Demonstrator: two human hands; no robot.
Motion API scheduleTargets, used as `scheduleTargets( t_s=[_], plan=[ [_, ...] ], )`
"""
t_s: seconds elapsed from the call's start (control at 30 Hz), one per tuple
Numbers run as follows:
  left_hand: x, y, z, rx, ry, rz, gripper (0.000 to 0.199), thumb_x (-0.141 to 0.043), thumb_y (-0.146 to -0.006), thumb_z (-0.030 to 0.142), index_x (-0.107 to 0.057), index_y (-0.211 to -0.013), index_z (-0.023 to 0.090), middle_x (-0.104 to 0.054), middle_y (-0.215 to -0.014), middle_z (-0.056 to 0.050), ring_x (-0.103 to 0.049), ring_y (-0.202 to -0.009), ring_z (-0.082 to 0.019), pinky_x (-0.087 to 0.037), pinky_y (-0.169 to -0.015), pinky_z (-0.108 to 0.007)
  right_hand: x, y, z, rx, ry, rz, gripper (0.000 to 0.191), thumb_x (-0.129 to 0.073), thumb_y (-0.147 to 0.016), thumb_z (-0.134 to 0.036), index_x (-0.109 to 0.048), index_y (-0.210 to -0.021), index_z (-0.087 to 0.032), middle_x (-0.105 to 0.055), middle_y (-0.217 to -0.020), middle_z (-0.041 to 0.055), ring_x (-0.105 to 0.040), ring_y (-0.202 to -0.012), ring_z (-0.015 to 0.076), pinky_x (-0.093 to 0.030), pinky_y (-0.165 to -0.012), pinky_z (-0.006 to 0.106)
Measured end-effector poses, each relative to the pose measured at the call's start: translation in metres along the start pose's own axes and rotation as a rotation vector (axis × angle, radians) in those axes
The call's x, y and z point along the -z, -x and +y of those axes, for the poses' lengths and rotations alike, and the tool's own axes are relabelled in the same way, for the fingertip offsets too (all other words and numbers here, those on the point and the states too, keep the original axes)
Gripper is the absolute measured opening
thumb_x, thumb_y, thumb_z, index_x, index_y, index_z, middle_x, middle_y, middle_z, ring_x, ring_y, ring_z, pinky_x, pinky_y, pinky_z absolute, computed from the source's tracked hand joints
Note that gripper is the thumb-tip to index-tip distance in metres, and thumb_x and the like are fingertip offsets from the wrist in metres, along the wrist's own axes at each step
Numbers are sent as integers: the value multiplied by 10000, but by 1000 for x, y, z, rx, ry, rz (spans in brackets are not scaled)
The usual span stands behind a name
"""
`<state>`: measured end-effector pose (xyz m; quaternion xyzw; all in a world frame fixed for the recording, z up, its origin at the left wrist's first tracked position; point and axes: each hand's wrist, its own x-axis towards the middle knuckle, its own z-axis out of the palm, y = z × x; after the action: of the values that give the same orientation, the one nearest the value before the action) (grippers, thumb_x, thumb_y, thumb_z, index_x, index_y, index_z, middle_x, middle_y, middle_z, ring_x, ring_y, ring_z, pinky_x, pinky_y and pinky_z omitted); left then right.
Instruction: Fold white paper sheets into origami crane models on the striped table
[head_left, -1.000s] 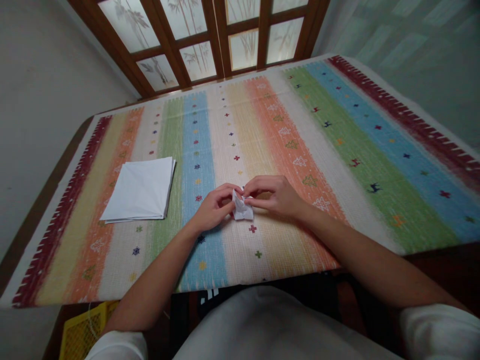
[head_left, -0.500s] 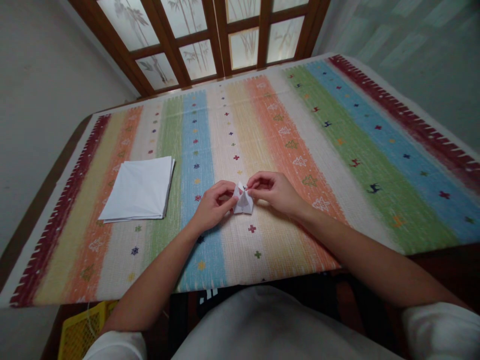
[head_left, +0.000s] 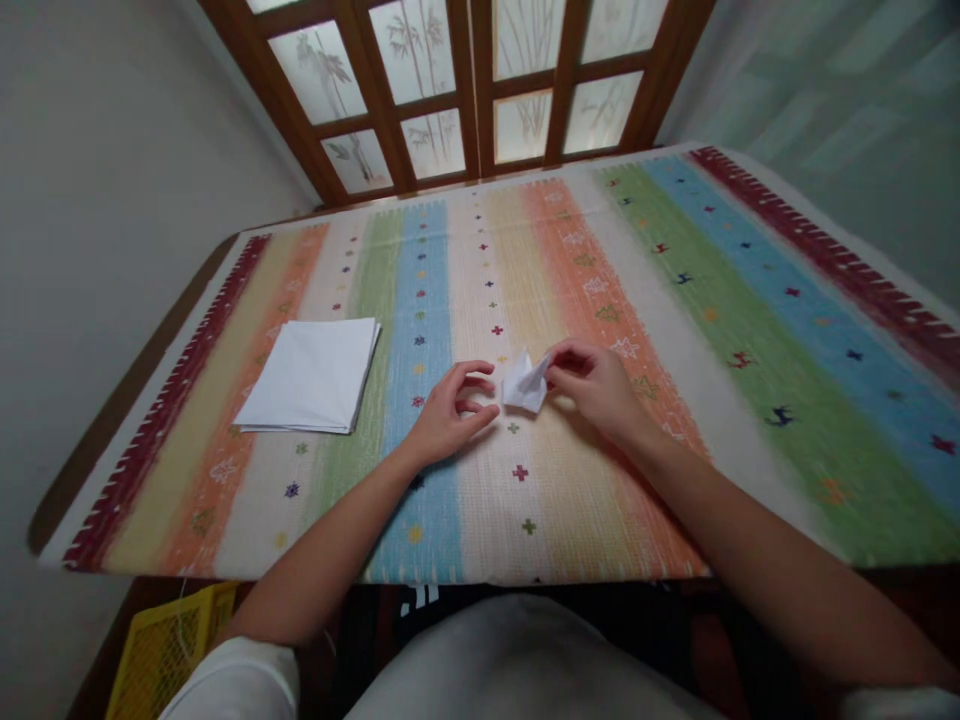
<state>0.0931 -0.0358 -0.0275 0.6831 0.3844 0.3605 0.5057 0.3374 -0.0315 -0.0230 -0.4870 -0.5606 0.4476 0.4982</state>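
A small folded white paper [head_left: 526,384] with pointed tips is near the middle of the striped tablecloth. My right hand [head_left: 589,385] pinches its right side between thumb and fingers. On the other side, my left hand [head_left: 456,410] is open, its thumb and fingers curved apart with nothing between them, a short gap from the paper. Farther left lies a stack of white square paper sheets [head_left: 311,375], touched by neither hand.
The striped cloth [head_left: 480,500] covers the whole table. Wooden doors with glass panes [head_left: 435,140] stand behind its far edge. Below the near left corner is a yellow plastic basket [head_left: 169,640].
My left hand has let go of the folded paper and its fingers have spread. My right hand has moved the paper to the right, tilting it. The camera view has shifted somewhat.
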Motion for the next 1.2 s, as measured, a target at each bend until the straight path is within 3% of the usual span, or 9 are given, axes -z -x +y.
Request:
scheduleTargets(
  t_s=[0.17, 0.3, 0.43, 0.6, 0.7, 0.8, 0.93, 1.07, 1.2],
  plan=[
    [-1, -1, -2, -85, -141, 31, 359, -698, -925, 230, -595, -1268, 223, -626, -1305, -133, -696, -1066, -203, -615, -755, -294, 29, -12, -6, 129, 296, 146, 89, -673, -849, -298, -734, -831, -236, -754, -850, 69, -711, -761, 236, -582, -727, 380],
    [-1, -1, -1, -201, -289, 46, 270, -648, -941, 191, -629, -1209, 215, -632, -1266, -110, -676, -1007, -186, -606, -785, -312, 76, -29, -13, 262, 704, 498, 145, -628, -783, -143, -749, -798, -221, -781, -953, 127, -719, -809, 244, -569, -780, 389],
    [5, -2, 0, -241, -482, 102, 181, -630, -955, 171, -657, -1129, 215, -665, -1187, -86, -668, -1036, -219, -578, -951, -412, 133, -49, 0, 132, 980, 899, 225, -612, -667, -33, -723, -698, -226, -759, -826, 147, -725, -860, 304, -539, -807, 439],
    [37, -6, -1, -168, -766, 300, 175, -648, -927, 160, -671, -1085, 230, -661, -1141, -96, -656, -1095, -290, -542, -1004, -466, 170, -55, 24, 10, 983, 948, 193, -579, -661, -62, -659, -623, -234, -714, -712, 122, -693, -776, 316, -514, -835, 468],
    [64, -8, -1, -92, -880, 474, 223, -688, -871, 147, -671, -1077, 229, -655, -1097, -110, -649, -1058, -319, -537, -988, -480, 175, -52, 28, -104, 883, 960, 145, -640, -652, -78, -692, -692, -207, -665, -686, 75, -632, -679, 266, -508, -816, 438],
    [84, -6, 7, 155, -1110, 597, 315, -700, -863, 208, -654, -1173, 175, -657, -1173, -171, -621, -1142, -379, -534, -985, -523, 179, -52, 24, -78, 829, 1039, 230, -694, -611, -69, -752, -807, -174, -623, -765, 46, -604, -699, 244, -515, -849, 445],
    [100, -2, 23, 579, -1283, 575, 471, -657, -939, 352, -608, -1332, 97, -640, -1335, -237, -624, -1240, -403, -559, -979, -501, 180, -51, 11, 104, 788, 1180, 461, -606, -562, -4, -778, -965, -145, -591, -1007, 104, -577, -782, 230, -528, -731, 411],
    [109, -1, 28, 737, -1265, 486, 407, -600, -970, 353, -684, -1293, 120, -696, -1317, -226, -700, -1162, -404, -585, -935, -508, 151, -43, -6, 385, 780, 1143, 372, -573, -629, -39, -751, -932, -162, -577, -1042, 100, -582, -784, 209, -515, -675, 362],
    [111, -3, 28, 776, -1242, 458, 308, -595, -956, 286, -784, -1173, 175, -775, -1197, -200, -729, -1142, -415, -581, -933, -505, 105, -32, -17, 618, 710, 758, 163, -587, -779, -115, -725, -828, -187, -648, -822, 62, -611, -721, 207, -506, -658, 340]
  ],
)
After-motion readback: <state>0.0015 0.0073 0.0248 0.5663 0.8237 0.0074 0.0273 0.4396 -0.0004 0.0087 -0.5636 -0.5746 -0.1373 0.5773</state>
